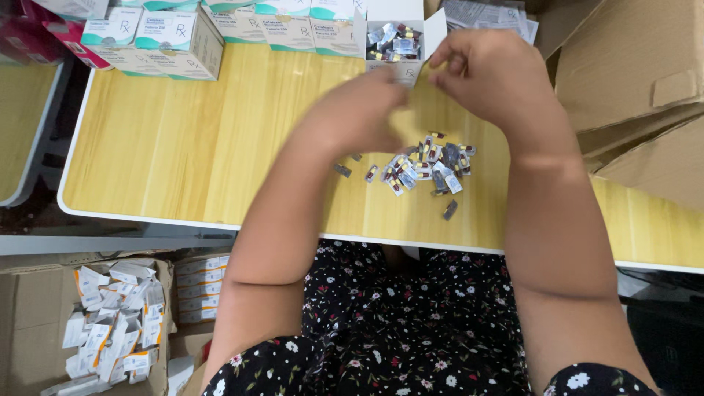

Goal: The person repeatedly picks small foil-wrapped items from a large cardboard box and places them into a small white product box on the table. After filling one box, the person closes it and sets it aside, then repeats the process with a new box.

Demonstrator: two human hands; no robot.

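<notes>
- Pale wooden table with white rim, evenly lit.
- Second table at far left.
- Large cardboard boxes stacked at right.
- Dark floor between tables.

The table is pale yellow wood grain with a white edge. The boxes are white with teal bands. The capsule packs are silver with dark red and yellow. The dress is black with small white and red flowers.
</notes>
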